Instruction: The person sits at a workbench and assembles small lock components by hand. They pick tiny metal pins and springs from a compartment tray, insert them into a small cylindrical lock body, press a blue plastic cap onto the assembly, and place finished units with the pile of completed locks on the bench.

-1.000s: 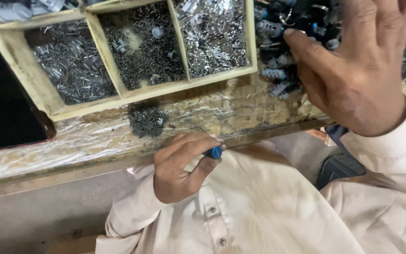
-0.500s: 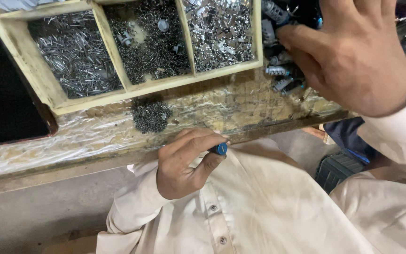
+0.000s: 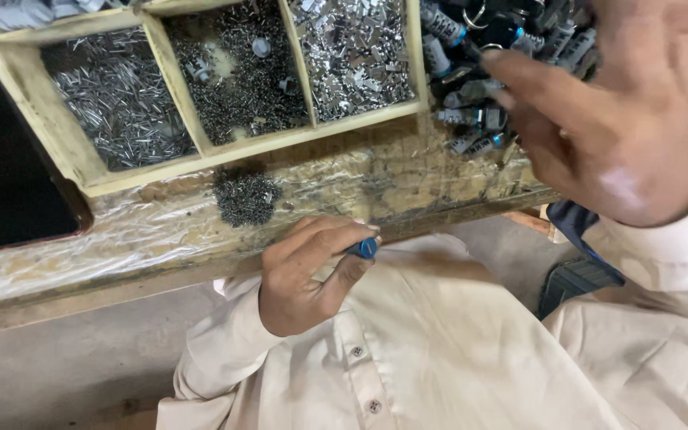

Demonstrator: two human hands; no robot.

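A: Left hand (image 3: pixel 308 275) sits low against the cream shirt (image 3: pixel 439 350), fingers curled tight around a small tool with a blue end (image 3: pixel 364 248), just off the front edge of the workbench (image 3: pixel 161 239).

B: And the right hand (image 3: pixel 615 119) is up over the heap of dark, blue-tipped parts (image 3: pixel 479 119) at the bench's far right. Fingers spread, thumb pointing into the heap. Whether it has pinched one, I can't tell; it's blurred.

A: Best judgement here: pick a single part by its body, not a tangle of them.

B: Agreed, and keep that left grip steady so the tool is ready.

A: The wooden tray (image 3: pixel 216 155) stands left of the heap, three compartments of metal pins and bits, with a loose dark pile of small screws (image 3: pixel 246 197) just in front of it.
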